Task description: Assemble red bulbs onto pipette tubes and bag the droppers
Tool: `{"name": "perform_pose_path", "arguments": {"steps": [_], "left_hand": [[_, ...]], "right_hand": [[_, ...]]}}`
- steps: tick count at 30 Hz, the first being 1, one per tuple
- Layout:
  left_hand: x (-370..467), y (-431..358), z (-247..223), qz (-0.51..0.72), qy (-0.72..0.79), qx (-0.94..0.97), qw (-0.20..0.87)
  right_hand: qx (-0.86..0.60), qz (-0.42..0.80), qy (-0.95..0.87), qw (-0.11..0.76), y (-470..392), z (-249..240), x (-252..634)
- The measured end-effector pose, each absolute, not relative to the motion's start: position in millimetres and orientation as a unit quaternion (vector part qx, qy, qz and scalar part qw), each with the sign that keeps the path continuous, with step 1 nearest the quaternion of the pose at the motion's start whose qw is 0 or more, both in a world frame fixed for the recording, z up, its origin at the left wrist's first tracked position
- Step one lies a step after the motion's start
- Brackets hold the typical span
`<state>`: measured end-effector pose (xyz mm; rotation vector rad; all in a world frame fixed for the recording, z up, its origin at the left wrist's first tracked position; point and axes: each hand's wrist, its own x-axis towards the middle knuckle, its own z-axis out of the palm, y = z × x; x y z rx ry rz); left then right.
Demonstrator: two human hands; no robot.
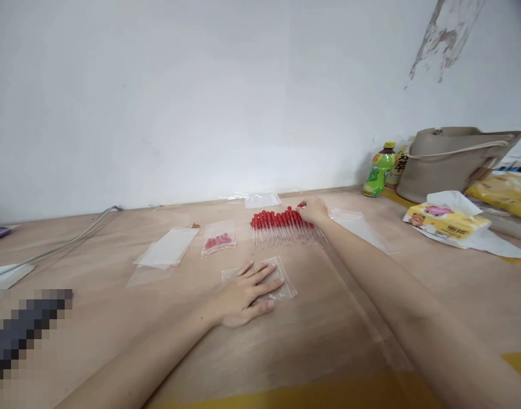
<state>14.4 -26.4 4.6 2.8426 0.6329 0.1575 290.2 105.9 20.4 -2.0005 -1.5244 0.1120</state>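
Note:
My left hand (246,292) lies flat with fingers spread on a clear zip bag (287,282), pressing it to the table. Farther back, a row of glass droppers with red rubber bulbs (271,218) lies side by side, bulbs toward the wall and clear tubes toward me. At the row's right end, the fingers of my right hand (315,211) are pinched on a dropper's red bulb (302,204); its tube is hard to make out. Left of the row sits a small zip bag (218,227) with several red bulbs inside.
Flat plastic bags (169,248) are stacked at left, and others (362,230) lie right of my right hand. A grey cable (82,233) crosses the far left. On the right stand a green bottle (377,173), a tissue pack (448,220) and a grey-brown bucket-like bag (443,162).

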Motion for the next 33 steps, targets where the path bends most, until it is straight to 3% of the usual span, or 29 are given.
{"name": "perform_pose_path", "arguments": {"steps": [8, 14, 20, 27, 33], "left_hand": [[13.9, -30.9, -1.2, 0.223, 0.251, 0.936, 0.101], [4.2, -31.9, 1.8, 0.178, 0.268, 0.934, 0.158], [8.0, -31.1, 1.0, 0.177, 0.277, 0.929, 0.169], [10.4, -30.1, 1.8, 0.174, 0.291, 0.925, 0.173], [11.7, -28.9, -0.8, 0.18, 0.292, 0.923, 0.174]], "right_hand": [[-0.691, 0.108, -0.573, 0.426, 86.1, 35.8, 292.6], [-0.543, 0.274, -0.521, 0.599, 17.1, 8.3, 283.9], [-0.496, 0.393, -0.424, 0.648, -19.9, -18.9, 264.6], [-0.435, 0.538, -0.379, 0.615, -30.5, -21.3, 254.9], [-0.406, 0.601, -0.562, 0.397, -35.8, -17.1, 264.3]]}}
